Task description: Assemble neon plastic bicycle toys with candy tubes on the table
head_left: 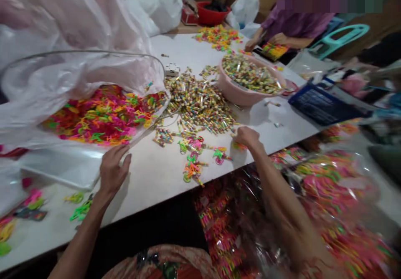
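Observation:
My left hand point(114, 170) has its fingers apart at the front lip of a large plastic bag point(28, 76); no object shows in its grasp. Inside the bag lies a heap of bright pink, orange, yellow and green plastic pieces point(103, 116). Over the table's right front part, my right hand point(248, 138) is closed, and what it grips is mostly hidden. Orange and yellow plastic point(239, 146) shows just beneath it. Between my hands sit small groups of coloured pieces point(192, 168) with thin tubes. Behind them spreads a pile of small patterned tubes point(200, 103).
A pink basin point(233, 89) full of similar tubes stands behind the pile. At left is a clear tray point(62, 168). A blue bag point(326, 103) borders the right edge. Packed bags point(338, 187) lie below. Across the table, a person in a purple sleeve point(297, 24) handles coloured pieces.

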`<state>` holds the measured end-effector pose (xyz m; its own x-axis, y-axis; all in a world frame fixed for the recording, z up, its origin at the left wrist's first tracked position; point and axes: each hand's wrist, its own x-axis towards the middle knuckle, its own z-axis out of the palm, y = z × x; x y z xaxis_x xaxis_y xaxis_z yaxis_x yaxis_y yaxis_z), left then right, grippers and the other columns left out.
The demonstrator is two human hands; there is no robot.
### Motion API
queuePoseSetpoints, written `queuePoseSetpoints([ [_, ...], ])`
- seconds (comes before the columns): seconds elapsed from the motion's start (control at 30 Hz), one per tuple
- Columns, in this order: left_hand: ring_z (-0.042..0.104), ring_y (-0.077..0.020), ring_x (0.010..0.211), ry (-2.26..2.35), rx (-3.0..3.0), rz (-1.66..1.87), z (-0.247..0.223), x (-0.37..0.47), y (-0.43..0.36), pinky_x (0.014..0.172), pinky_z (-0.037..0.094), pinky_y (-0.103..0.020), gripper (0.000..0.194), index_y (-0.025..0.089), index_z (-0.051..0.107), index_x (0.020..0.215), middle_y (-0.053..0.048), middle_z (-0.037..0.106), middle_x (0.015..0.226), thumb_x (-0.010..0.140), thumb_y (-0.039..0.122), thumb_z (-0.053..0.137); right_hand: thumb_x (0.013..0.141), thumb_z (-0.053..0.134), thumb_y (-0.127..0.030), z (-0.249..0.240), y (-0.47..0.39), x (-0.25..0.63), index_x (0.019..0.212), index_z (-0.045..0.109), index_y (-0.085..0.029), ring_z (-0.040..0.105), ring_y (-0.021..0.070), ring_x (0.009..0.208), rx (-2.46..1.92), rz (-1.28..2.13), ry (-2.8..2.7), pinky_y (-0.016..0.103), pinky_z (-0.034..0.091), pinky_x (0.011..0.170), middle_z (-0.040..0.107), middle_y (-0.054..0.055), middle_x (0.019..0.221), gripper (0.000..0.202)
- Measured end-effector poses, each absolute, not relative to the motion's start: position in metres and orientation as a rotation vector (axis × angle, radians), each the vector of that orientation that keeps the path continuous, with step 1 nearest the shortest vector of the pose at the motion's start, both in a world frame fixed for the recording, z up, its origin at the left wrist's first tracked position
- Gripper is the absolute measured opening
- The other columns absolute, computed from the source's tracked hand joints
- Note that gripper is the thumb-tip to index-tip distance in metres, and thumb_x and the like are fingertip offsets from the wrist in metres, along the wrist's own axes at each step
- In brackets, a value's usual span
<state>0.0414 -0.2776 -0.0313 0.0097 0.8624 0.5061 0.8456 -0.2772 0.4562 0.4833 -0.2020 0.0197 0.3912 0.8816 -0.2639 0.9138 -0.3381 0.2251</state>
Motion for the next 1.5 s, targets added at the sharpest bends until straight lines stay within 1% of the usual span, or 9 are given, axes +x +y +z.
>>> queuePoseSetpoints([
  [0.2,0.061,-0.0256,0.102,1.985,2.256,0.836,-0.015,0.04,-0.242,0.094,0.043,-0.042,0.032,0.019,0.071,0.102,-0.011,0.071,0.105,0.085,0.023,0.044,0.073,0.065,-0.012,0.02,-0.199,0.485,0.091,0.07,-0.012,0.067,0.0252,0.079,2.741,-0.234,1.751,0.035,0.044,0.064,0.069,0.019,0.079,0.019],
  [0.3,0.055,-0.0297,0.111,2.088,2.307,0.545,-0.003,0.038,-0.219,0.095,0.039,-0.047,0.036,0.02,0.071,0.101,-0.014,0.066,0.114,0.082,0.012,0.042,0.068,0.073,-0.031,0.018,-0.218,0.447,0.09,0.067,-0.015,0.06,0.0161,0.056,2.973,-1.136,2.095,0.03,0.043,0.053,0.065,0.007,0.064,0.028],
  [0.4,0.054,-0.0332,0.111,2.138,2.258,0.372,0.005,0.039,-0.199,0.095,0.038,-0.051,0.029,0.018,0.071,0.088,-0.016,0.062,0.117,0.081,0.011,0.043,0.057,0.078,-0.039,0.005,-0.259,0.375,0.087,0.064,-0.018,0.059,0.0129,0.05,2.491,-2.25,1.991,0.026,0.046,0.049,0.065,-0.001,0.062,0.04],
  [0.47,0.054,-0.0331,0.111,2.147,2.202,0.361,0.01,0.038,-0.189,0.094,0.04,-0.05,0.027,0.016,0.069,0.084,-0.017,0.061,0.116,0.082,0.01,0.042,0.061,0.075,-0.038,-0.009,-0.289,0.327,0.088,0.061,-0.019,0.06,0.0137,0.049,2.121,-2.555,1.823,0.027,0.048,0.05,0.065,-0.002,0.06,0.037],
  [0.7,0.061,-0.0216,0.086,2.137,1.728,1.148,0.027,0.022,-0.218,0.086,0.048,-0.041,0.013,0.014,0.061,0.09,-0.006,0.065,0.088,0.079,0.02,0.058,0.063,0.065,-0.025,-0.039,-0.303,0.307,0.079,0.062,-0.019,0.057,0.0119,0.056,2.63,-2.016,2.098,0.024,0.044,0.053,0.059,-0.005,0.059,0.017],
  [0.77,0.061,-0.0172,0.069,1.928,1.25,1.512,0.022,0.027,-0.237,0.069,0.051,-0.034,0.017,0.017,0.059,0.084,0.001,0.063,0.072,0.072,0.024,0.067,0.061,0.065,-0.023,-0.035,-0.295,0.323,0.076,0.062,-0.02,0.058,0.0124,0.057,2.822,-1.899,2.092,0.024,0.045,0.055,0.059,-0.005,0.059,0.015],
  [1.03,0.058,-0.0086,0.052,1.195,0.284,1.196,-0.015,0.113,-0.306,0.05,0.047,-0.019,0.021,0.014,0.059,0.064,0.002,0.064,0.06,0.047,0.013,0.071,0.058,0.079,-0.033,-0.017,-0.3,0.285,0.076,0.063,-0.02,0.065,0.0127,0.059,2.369,-3.099,1.543,0.024,0.05,0.056,0.067,-0.002,0.067,0.028],
  [1.37,0.064,-0.0107,0.059,1.135,0.233,1.221,-0.017,0.113,-0.318,0.058,0.05,-0.021,0.04,0.015,0.063,0.085,0.002,0.068,0.068,0.048,0.011,0.08,0.056,0.083,-0.036,-0.02,-0.318,0.27,0.074,0.069,-0.018,0.06,0.0095,0.048,2.203,-3.276,1.277,0.021,0.047,0.05,0.069,-0.002,0.06,0.029],
  [1.5,0.064,-0.0098,0.061,1.163,0.189,1.385,-0.023,0.113,-0.316,0.062,0.051,-0.022,0.033,0.017,0.062,0.074,0.005,0.065,0.063,0.047,0.009,0.078,0.055,0.083,-0.04,-0.022,-0.338,0.258,0.075,0.069,-0.017,0.059,0.0088,0.045,1.985,-3.356,1.117,0.022,0.049,0.05,0.07,-0.001,0.062,0.033],
])
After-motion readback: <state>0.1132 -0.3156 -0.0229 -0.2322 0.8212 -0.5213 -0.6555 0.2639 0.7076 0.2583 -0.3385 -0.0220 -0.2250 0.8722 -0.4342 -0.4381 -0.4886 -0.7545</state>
